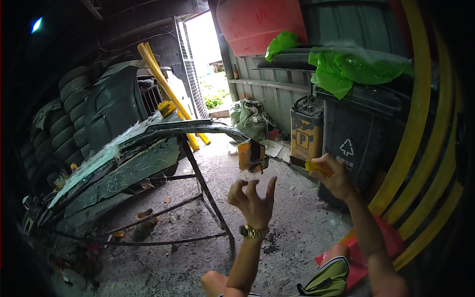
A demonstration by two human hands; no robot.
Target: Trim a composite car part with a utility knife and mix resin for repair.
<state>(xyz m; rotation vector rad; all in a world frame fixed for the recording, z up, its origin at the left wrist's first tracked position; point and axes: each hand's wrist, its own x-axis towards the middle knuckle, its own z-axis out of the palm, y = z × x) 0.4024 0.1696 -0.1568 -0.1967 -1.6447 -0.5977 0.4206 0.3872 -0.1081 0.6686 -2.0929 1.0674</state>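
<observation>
My left hand (252, 202), with a gold-coloured watch (251, 231) on its wrist, is raised with thumb and curled fingers apart and nothing between them. Just beyond it, by the end of a long dark car panel (193, 127), is a battered yellow-and-black block-like piece (251, 156); how it is held up I cannot tell. To the right, my right hand (339, 179) pinches a small yellow piece (316, 167), its kind partly hidden by the fingers. Frayed whitish fibre (111, 148) runs along the panel's edge, and the panel rests on a dark metal stand (205, 205).
A yellow object (166, 108) sits on the panel. Black bins (356, 133) with green plastic bags (346, 69) and a yellow-black metal container (306, 133) stand at right. Yellow curved strips (420, 114) rise at far right, by a red stool (388, 240). Tyres (62, 131) are stacked left.
</observation>
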